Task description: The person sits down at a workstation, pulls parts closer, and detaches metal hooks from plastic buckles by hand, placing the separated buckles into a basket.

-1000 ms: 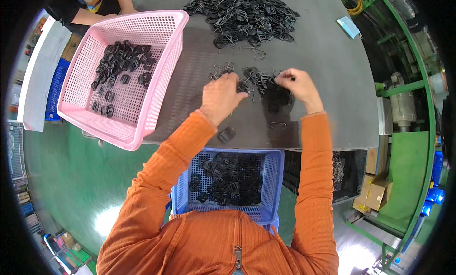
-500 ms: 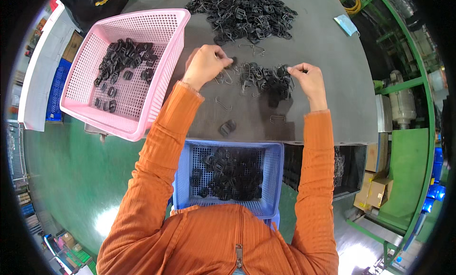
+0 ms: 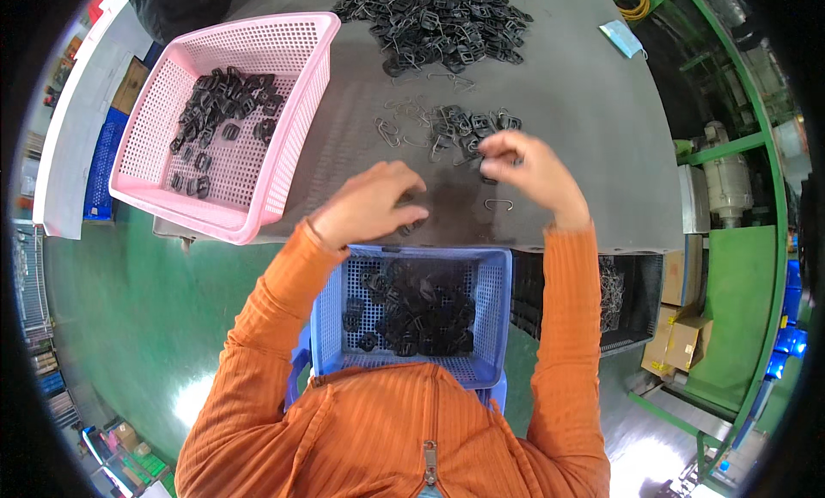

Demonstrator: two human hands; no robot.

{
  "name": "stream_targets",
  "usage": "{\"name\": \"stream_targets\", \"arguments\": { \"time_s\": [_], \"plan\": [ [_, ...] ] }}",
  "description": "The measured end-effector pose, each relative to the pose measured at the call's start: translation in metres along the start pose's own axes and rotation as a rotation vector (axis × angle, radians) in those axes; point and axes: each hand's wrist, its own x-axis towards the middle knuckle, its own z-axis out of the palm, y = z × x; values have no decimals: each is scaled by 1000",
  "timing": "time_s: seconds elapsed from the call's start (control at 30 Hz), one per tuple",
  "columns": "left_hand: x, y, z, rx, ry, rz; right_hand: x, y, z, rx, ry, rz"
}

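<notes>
My left hand hovers near the table's front edge, thumb and fingers apart, above a black plastic buckle that it partly covers. My right hand is at the near right side of a small heap of black buckles mixed with bent wire hooks. Its thumb and fingers are parted, with a dark buckle partly hidden behind them. A single wire hook lies on the table below this hand.
A pink basket with black buckles stands at the left. Below the table edge is a blue basket of black parts. A large buckle pile covers the far table. A face mask lies far right; a dark crate sits below.
My left hand has come back from beside the small heap to the table's front edge, and its pinch has opened. My right hand has shifted nearer and to the left, fingers parting.
</notes>
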Motion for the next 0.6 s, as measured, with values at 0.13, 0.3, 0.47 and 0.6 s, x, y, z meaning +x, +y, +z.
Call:
{"name": "stream_targets", "arguments": {
  "time_s": [0.13,0.3,0.47,0.6],
  "plan": [
    [10,13,-2,-149,-185,-225,45,38,-7,-321,354,49],
    [63,-14,15,-45,295,-216,65,50,-2,-570,439,-37],
    [99,-35,26,257,444,-308,58,22,-20,203,306,71],
    [114,-41,-11,-605,303,-286,48,39,-47,520,364,162]
  ]
}}
